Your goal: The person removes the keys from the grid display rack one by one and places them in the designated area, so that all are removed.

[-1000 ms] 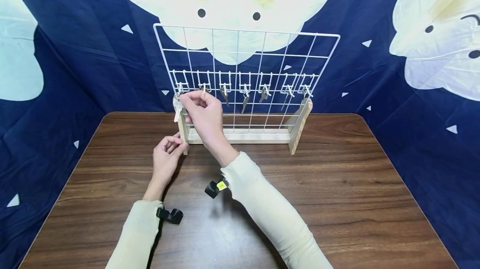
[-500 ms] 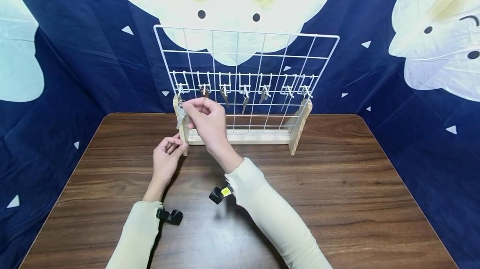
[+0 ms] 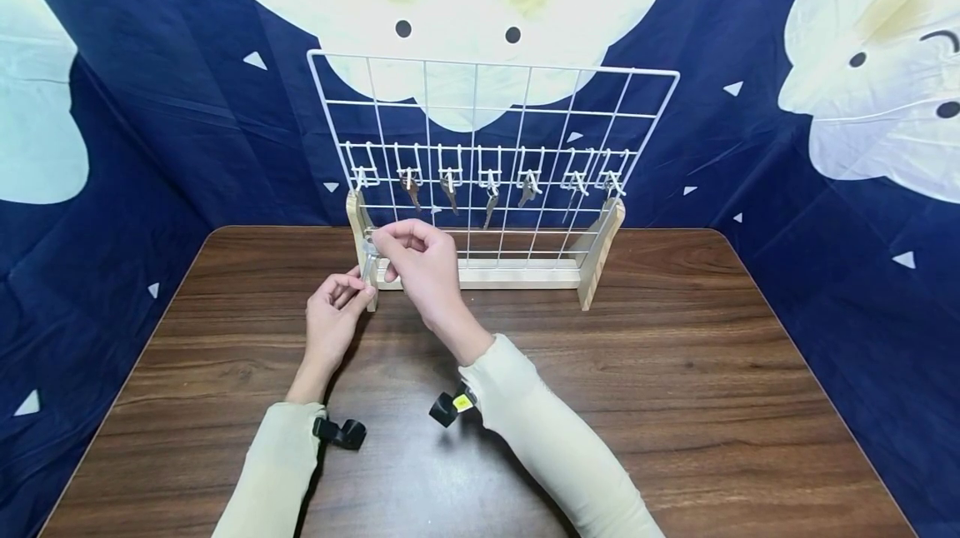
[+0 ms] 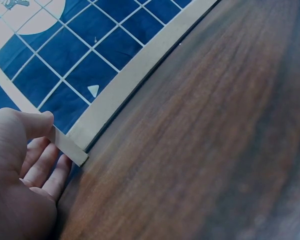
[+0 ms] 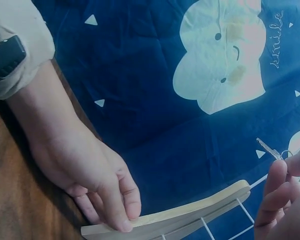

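Observation:
My right hand (image 3: 425,271) pinches a silver key (image 3: 368,256) by its ring end, in front of the rack's left upright and below the leftmost hook (image 3: 362,178). In the right wrist view the key (image 5: 268,148) juts out past the fingertips, with its small ring beside them. My left hand (image 3: 333,317) grips the foot of the wooden upright (image 4: 67,147) between thumb and fingers, low by the table. A white wire grid (image 3: 474,84) stands upright in this wooden stand. Other keys (image 3: 491,206) hang from white hooks along the grid.
The stand's right upright (image 3: 600,259) and pale crossbar (image 3: 510,275) rest on a brown wood-grain table (image 3: 675,388). Behind and at both sides hangs a dark blue cloth (image 3: 150,146) with white cloud faces. Each wrist wears a small black camera (image 3: 350,433).
My right hand, with the key, has come down and slightly right from the leftmost hook to the lower part of the upright. The left hand stays on the foot.

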A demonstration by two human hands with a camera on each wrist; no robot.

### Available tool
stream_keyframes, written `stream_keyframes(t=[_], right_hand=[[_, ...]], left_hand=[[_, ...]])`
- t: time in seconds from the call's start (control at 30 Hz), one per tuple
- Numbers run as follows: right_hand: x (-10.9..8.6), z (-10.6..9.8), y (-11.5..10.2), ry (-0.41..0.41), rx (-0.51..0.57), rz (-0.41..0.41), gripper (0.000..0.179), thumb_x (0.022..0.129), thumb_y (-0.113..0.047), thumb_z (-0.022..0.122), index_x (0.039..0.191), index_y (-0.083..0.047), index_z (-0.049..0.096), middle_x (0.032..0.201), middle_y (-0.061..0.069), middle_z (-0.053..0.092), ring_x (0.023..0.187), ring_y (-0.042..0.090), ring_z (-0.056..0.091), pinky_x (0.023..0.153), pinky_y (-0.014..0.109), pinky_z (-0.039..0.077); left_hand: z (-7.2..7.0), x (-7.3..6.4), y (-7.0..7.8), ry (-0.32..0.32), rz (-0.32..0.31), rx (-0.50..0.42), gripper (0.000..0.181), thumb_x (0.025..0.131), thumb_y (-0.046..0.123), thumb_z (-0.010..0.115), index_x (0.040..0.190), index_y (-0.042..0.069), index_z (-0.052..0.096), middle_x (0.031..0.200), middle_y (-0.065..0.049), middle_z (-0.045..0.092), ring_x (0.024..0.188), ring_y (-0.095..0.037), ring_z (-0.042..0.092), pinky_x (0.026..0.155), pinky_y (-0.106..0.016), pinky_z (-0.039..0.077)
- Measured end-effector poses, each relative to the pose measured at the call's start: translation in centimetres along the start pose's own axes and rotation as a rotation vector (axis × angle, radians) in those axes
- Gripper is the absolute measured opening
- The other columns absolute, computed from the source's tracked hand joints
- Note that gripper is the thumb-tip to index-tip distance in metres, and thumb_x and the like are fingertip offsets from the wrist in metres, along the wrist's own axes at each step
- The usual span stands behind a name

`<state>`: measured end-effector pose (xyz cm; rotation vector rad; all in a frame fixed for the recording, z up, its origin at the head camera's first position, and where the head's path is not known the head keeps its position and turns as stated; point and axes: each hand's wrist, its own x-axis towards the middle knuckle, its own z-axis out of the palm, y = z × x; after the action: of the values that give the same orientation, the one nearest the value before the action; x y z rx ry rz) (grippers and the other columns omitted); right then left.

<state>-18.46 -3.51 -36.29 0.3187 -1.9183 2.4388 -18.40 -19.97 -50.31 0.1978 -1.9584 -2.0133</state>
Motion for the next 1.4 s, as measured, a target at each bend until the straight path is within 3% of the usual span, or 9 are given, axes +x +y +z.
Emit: stream_keyframes(t=[0.1, 0.27, 0.37, 0.57, 0.83, 1.0, 1.23, 1.4], right_hand=[[-0.4, -0.1, 0.3, 0.001, 0.004, 0.004, 0.010, 0.099, 0.001, 0.076, 0.103, 0.010, 0.077, 0.072, -0.006, 0.069, 0.050, 0.007, 0.055, 0.049, 0.017, 0.047], [-1.0, -0.2, 0.8, -0.009, 0.019, 0.015, 0.010, 0.100, 0.003, 0.075, 0.103, 0.013, 0.076, 0.072, -0.006, 0.069, 0.050, 0.006, 0.054, 0.050, 0.017, 0.051], [-1.3, -0.4, 1.1, -0.010, 0.021, 0.026, 0.010, 0.100, 0.003, 0.075, 0.103, 0.013, 0.076, 0.071, -0.007, 0.069, 0.048, 0.006, 0.054, 0.050, 0.017, 0.051], [-2.2, -0.8, 1.7, -0.017, 0.022, 0.040, 0.010, 0.099, 0.003, 0.075, 0.103, 0.013, 0.075, 0.075, -0.008, 0.071, 0.048, 0.005, 0.055, 0.050, 0.017, 0.053], [-3.3, -1.5, 3.0, -0.033, -0.006, 0.059, 0.012, 0.098, 0.002, 0.076, 0.104, 0.013, 0.075, 0.074, -0.005, 0.070, 0.048, 0.005, 0.055, 0.049, 0.016, 0.050], [-3.7, -2.0, 4.0, -0.052, -0.019, 0.077, 0.014, 0.099, 0.001, 0.077, 0.105, 0.014, 0.075, 0.076, -0.007, 0.071, 0.048, 0.005, 0.056, 0.049, 0.017, 0.050], [-4.2, -2.7, 5.2, -0.040, -0.056, 0.090, 0.013, 0.098, 0.001, 0.078, 0.104, 0.013, 0.075, 0.081, 0.015, 0.076, 0.049, 0.005, 0.056, 0.049, 0.015, 0.047], [-4.4, -3.3, 6.2, -0.041, -0.090, 0.110, 0.013, 0.098, 0.000, 0.078, 0.102, 0.011, 0.076, 0.077, 0.005, 0.075, 0.049, 0.006, 0.056, 0.049, 0.016, 0.046]], left_hand=[[0.0, 0.0, 0.0, 0.003, 0.001, -0.007, 0.016, 0.101, -0.010, 0.073, 0.106, -0.017, 0.059, 0.147, -0.025, 0.067, 0.113, 0.004, 0.071, 0.100, -0.013, 0.058], [0.1, 0.0, -0.1, 0.008, 0.005, -0.021, 0.012, 0.100, -0.011, 0.075, 0.102, -0.009, 0.064, 0.130, 0.004, 0.076, 0.113, 0.002, 0.072, 0.101, -0.014, 0.058], [0.1, -0.1, -0.1, 0.009, 0.006, -0.037, 0.011, 0.099, -0.011, 0.074, 0.102, -0.009, 0.064, 0.122, 0.014, 0.075, 0.113, 0.001, 0.073, 0.102, -0.015, 0.058], [0.1, -0.1, -0.1, 0.006, 0.005, -0.020, 0.014, 0.101, -0.012, 0.070, 0.108, -0.018, 0.060, 0.129, 0.004, 0.073, 0.114, 0.002, 0.072, 0.104, -0.015, 0.057], [0.1, -0.1, 0.0, 0.004, 0.000, -0.033, 0.010, 0.099, -0.015, 0.070, 0.103, -0.014, 0.061, 0.148, -0.031, 0.064, 0.113, 0.002, 0.071, 0.106, -0.016, 0.057], [0.0, -0.1, 0.1, 0.001, 0.006, -0.027, 0.011, 0.100, -0.015, 0.070, 0.104, -0.016, 0.060, 0.149, -0.033, 0.063, 0.113, 0.003, 0.071, 0.105, -0.015, 0.057], [0.1, -0.2, 0.0, 0.001, 0.015, -0.008, 0.019, 0.101, -0.012, 0.072, 0.109, -0.021, 0.058, 0.149, -0.030, 0.063, 0.114, 0.005, 0.071, 0.103, -0.014, 0.057], [0.1, -0.2, 0.1, 0.003, 0.021, 0.000, 0.018, 0.101, -0.012, 0.072, 0.109, -0.021, 0.059, 0.147, -0.030, 0.065, 0.113, 0.005, 0.071, 0.103, -0.014, 0.057]])
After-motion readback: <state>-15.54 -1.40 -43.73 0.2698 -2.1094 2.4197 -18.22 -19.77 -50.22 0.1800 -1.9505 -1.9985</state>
